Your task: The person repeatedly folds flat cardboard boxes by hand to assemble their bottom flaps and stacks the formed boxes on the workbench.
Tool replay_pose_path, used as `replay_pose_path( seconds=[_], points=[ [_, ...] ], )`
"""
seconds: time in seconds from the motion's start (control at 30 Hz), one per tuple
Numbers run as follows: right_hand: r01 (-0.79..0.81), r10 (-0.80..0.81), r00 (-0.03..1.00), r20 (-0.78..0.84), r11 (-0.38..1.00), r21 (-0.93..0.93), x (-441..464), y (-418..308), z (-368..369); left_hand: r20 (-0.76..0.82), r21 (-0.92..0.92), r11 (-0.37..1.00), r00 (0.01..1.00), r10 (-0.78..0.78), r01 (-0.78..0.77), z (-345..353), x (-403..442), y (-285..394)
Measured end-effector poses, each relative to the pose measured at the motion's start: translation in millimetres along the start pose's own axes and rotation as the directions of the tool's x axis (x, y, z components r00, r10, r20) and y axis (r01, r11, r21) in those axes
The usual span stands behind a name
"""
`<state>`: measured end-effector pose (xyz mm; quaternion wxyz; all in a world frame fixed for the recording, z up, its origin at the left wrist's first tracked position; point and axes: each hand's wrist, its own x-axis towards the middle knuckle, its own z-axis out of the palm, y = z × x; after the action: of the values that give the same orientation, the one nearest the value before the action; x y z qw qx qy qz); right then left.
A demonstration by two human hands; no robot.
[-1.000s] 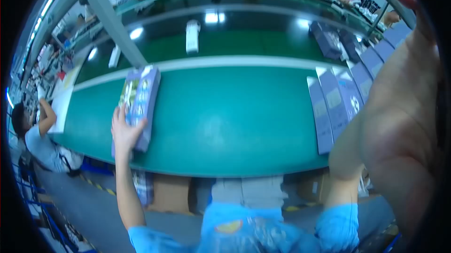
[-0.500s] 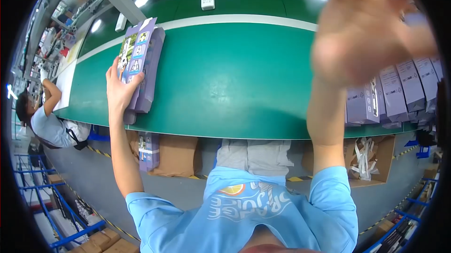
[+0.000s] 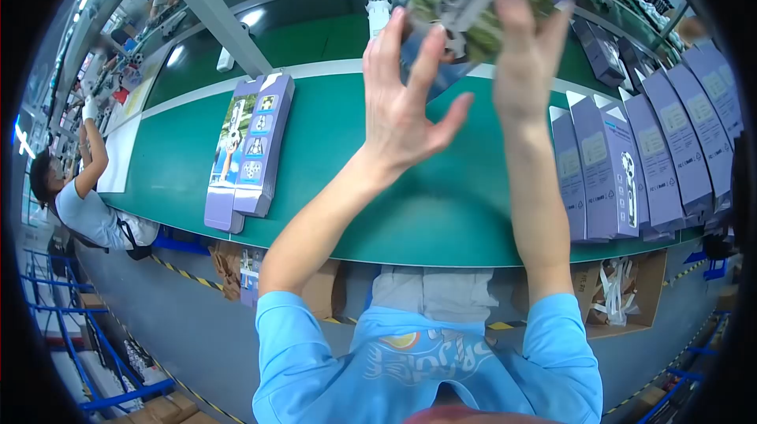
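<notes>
A purple printed box (image 3: pixel 467 10), blurred by motion, is held up over the far side of the green worktable (image 3: pixel 410 219). My right hand (image 3: pixel 527 61), also smeared, grips its right side. My left hand (image 3: pixel 402 105) is at the box's lower left edge, fingers spread and thumb apart; whether its fingertips press on the box I cannot tell. Off to the left, purple flattened-looking boxes (image 3: pixel 246 152) with picture panels lie stacked on the table.
Several purple boxes (image 3: pixel 607 164) stand in a row at the right. A white device (image 3: pixel 378 14) lies on the dark green belt behind. A grey post (image 3: pixel 209 10) rises at the left, near a co-worker (image 3: pixel 75 187). Below the table is an open carton (image 3: pixel 619 294) with scraps.
My left hand has let go of the stacked boxes on the left and moved right. My right hand has come inward from the upper right, and a purple box now shows in it.
</notes>
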<state>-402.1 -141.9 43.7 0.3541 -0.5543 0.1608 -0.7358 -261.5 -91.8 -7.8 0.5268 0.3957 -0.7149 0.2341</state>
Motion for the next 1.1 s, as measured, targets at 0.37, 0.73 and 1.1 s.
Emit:
replay_pose_path(
  seconds=[0.37,0.73,1.1],
  points=[
    [-0.074,0.054,0.964,0.262,0.995,0.065,-12.9,-27.0,4.7,-0.270,-0.815,0.579,0.891,-0.364,-0.010,6.0,60.4,17.9],
    [0.455,-0.444,0.890,0.100,0.854,-0.252,-17.1,6.0,16.3,-0.222,-0.590,0.801,0.932,-0.287,0.106,-19.4,69.1,18.7],
    [0.388,-0.364,0.920,0.148,0.902,-0.192,-18.6,16.8,3.5,-0.032,-0.712,0.646,0.907,-0.421,0.274,-16.2,66.3,7.8]
  ],
)
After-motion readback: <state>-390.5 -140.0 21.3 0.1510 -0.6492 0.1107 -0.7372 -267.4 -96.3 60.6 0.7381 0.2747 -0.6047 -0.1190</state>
